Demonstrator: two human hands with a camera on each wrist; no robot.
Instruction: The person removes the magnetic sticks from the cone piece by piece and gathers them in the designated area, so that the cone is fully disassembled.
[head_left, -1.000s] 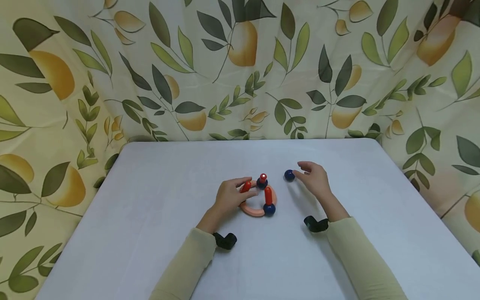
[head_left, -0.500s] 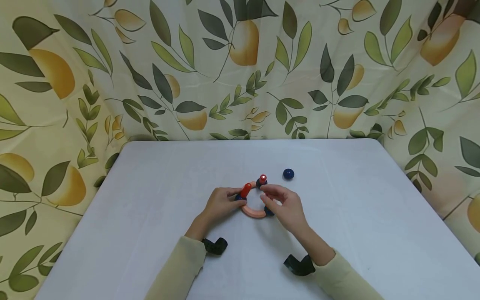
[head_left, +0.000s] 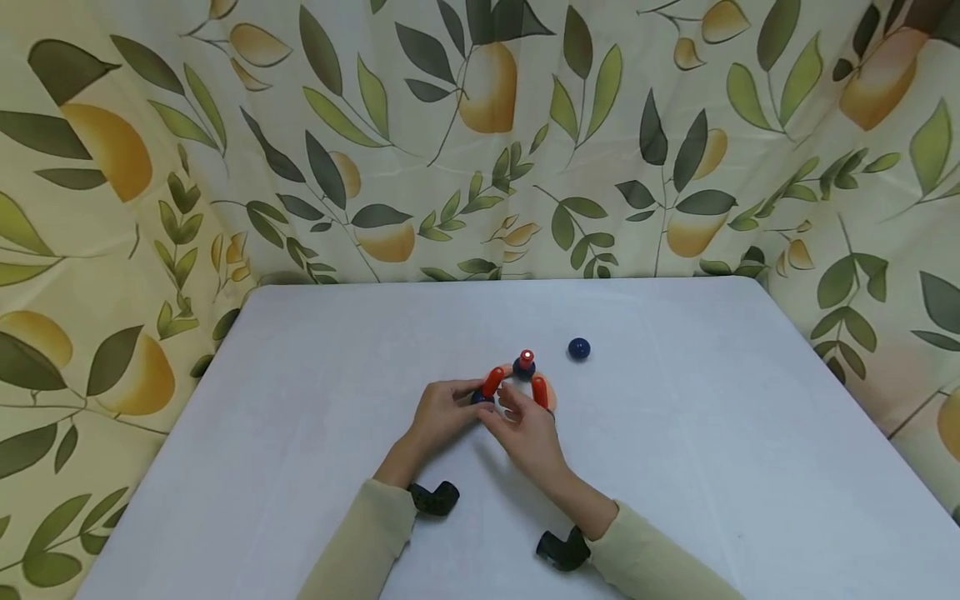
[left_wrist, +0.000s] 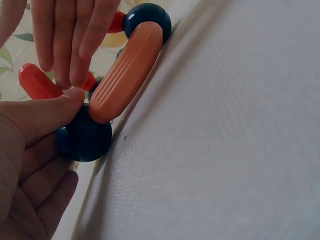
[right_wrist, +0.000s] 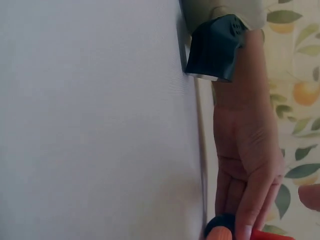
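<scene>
On the table, a ring of curved salmon-pink ribbed pieces (left_wrist: 127,75) joins dark blue balls, with red rods standing up from them. My left hand (head_left: 442,412) grips the ring's left blue ball (left_wrist: 82,135) between thumb and fingers, beside its tilted red rod (head_left: 492,382). Over the ring's near side, my right hand (head_left: 528,433) reaches toward that rod. Its fingers (left_wrist: 75,40) look extended in the left wrist view, and nothing shows in them. It covers the near right ball in the head view; that side's red rod (head_left: 540,392) shows behind it.
A loose dark blue ball (head_left: 579,349) lies behind and right of the ring. The ring's far ball (head_left: 522,369) carries another upright red rod. A white cloth covers the table (head_left: 300,358); a leaf-and-fruit patterned curtain (head_left: 480,167) hangs behind.
My right hand has left the loose ball and moved left and nearer, over the ring. My left hand has shifted slightly left and nearer and grips the left ball.
</scene>
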